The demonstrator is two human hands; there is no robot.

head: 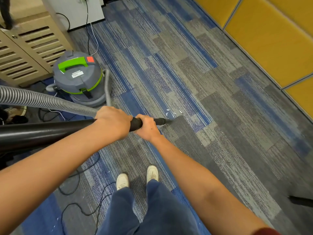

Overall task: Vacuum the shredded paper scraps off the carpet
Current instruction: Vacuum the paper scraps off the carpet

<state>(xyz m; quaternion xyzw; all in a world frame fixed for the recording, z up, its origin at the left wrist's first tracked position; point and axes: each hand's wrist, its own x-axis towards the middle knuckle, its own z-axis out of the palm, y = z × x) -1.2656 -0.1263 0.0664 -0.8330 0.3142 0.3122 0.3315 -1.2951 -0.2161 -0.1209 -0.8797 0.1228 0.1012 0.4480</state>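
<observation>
A black vacuum wand (50, 131) runs from the lower left toward the middle of the carpet (194, 82). My left hand (112, 122) grips it where the grey ribbed hose (42, 100) joins. My right hand (147, 128) grips the wand further forward, just behind the narrow black nozzle (163, 121). The nozzle tip touches the carpet right below several small white paper scraps (172, 112). The grey and green canister vacuum (78, 77) stands on the floor to the left.
A beige louvred cabinet (28, 48) stands at the upper left. Yellow wall panels (271, 39) line the right side. Black and white cables (81, 197) lie on the carpet by my white shoes (137, 178). A few tiny scraps dot the carpet at the right.
</observation>
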